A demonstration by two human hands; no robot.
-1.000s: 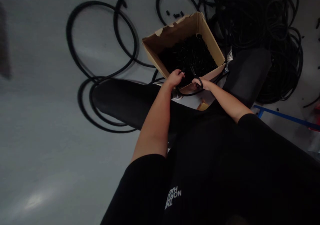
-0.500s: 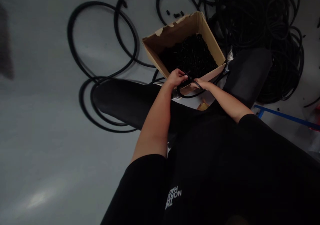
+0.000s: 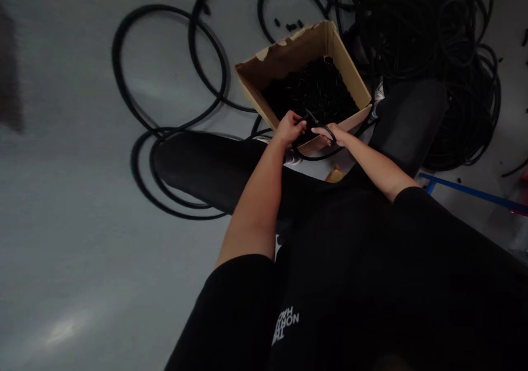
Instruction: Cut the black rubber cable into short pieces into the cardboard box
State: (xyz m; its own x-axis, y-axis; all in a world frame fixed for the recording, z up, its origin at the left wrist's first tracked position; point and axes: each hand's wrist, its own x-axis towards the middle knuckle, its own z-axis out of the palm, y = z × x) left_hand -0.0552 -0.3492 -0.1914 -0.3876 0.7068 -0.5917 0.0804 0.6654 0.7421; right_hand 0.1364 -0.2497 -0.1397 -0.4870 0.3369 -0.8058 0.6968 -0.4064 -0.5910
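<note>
My right hand (image 3: 337,134) is closed around the handles of a pair of scissors (image 3: 312,116), whose blades point up and left over the near edge of the cardboard box (image 3: 352,65). Beside the blades, my left hand (image 3: 291,127) pinches black rubber tubing (image 3: 307,158); a bend of it hangs below both hands. The exact end of the tubing at my fingertips is too dark to make out. Inside the box lies a heap of short black tube pieces (image 3: 319,87).
Large loops of black tubing (image 3: 117,74) lie on the grey floor to the left. A big tangled pile of tubing (image 3: 400,29) is at the upper right. A few loose pieces (image 3: 291,27) lie behind the box. Blue tape (image 3: 474,192) marks the floor at right.
The scissors have drawn slightly right, away from my left fingers, and their blades now show more clearly. My left hand has barely moved.
</note>
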